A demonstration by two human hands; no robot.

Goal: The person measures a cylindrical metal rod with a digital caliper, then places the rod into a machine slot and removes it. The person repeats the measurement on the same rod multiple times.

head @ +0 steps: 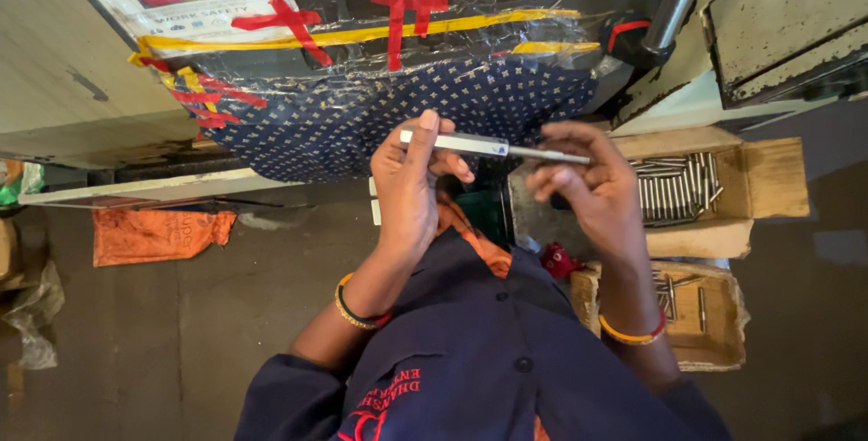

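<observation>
Steel pin (550,156) meets flat grey bar (457,143) at mid-frame, spanning both hands | left hand (409,189) fingers closed around bar | right hand (592,192) fingertips pinched on pin | right of frame: nearer carton (719,350) holds few pins, farther carton (773,179) many, so judged mid-batch | beyond: taped blue cloth (362,124)

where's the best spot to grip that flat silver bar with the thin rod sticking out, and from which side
Probably the flat silver bar itself, pinched across its broad faces from the end away from the thin rod, as the left hand does. The rod is far slimmer, so the right hand only fingertips it.
</observation>
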